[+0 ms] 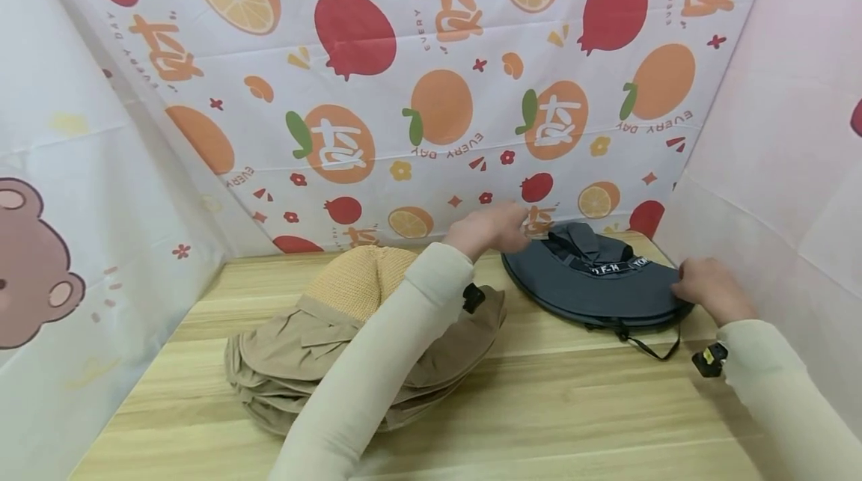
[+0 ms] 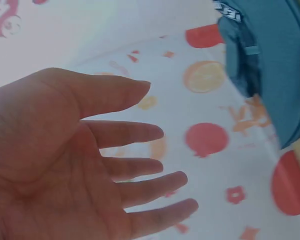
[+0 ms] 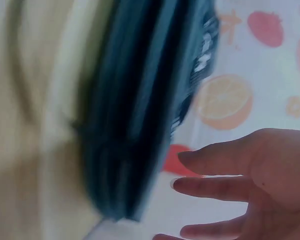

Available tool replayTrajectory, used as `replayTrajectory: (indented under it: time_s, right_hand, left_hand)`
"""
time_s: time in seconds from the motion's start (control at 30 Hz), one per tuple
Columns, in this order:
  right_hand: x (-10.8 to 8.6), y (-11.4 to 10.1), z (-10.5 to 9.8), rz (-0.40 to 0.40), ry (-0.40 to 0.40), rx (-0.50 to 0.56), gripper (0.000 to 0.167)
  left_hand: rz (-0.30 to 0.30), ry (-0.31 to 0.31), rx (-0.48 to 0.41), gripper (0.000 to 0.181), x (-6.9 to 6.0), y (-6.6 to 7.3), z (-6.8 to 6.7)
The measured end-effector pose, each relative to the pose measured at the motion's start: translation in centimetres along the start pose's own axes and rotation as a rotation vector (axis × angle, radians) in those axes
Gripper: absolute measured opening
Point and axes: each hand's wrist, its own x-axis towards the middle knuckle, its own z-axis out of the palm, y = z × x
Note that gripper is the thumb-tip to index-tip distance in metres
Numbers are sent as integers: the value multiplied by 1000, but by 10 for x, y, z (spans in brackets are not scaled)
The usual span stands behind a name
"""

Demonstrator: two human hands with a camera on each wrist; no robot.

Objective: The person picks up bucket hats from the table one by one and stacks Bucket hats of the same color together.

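Note:
A stack of dark grey wide-brimmed hats (image 1: 592, 290) lies at the back right of the table, the top one's crown collapsed and its band printed with white letters. My left hand (image 1: 491, 233) is held above the left end of the stack. Its fingers (image 2: 140, 190) are straight and spread in the left wrist view, apart from the hats. At the right end of the brim is my right hand (image 1: 715, 290). The right wrist view shows its fingers (image 3: 215, 187) extended beside the brims, holding nothing; whether they touch the edge I cannot tell.
Several tan hats (image 1: 289, 346) with a yellow mesh crown (image 1: 350, 283) are stacked at the left, partly behind my left forearm. A black cord (image 1: 649, 350) hangs off the grey hats onto the wooden table (image 1: 552, 421). Fruit-printed cloth (image 1: 471, 40) stands behind.

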Motion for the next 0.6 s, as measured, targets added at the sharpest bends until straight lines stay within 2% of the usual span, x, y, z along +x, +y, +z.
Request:
replayTrajectory:
  time_s: [0.13, 0.3, 0.43, 0.6]
  right_hand:
    - [-5, -31, -7, -27, 73, -5, 41]
    - [-11, -76, -19, -74, 138, -23, 46]
    - [-20, -112, -24, -153, 173, -60, 52]
    - [-37, -157, -23, -237, 178, -18, 59]
  left_hand:
    - [8, 51, 42, 54, -23, 6, -4]
    - [28, 135, 86, 65, -54, 7, 2]
    - [-21, 192, 84, 67, -76, 4, 11]
    - [-90, 281, 29, 69, -101, -3, 23]
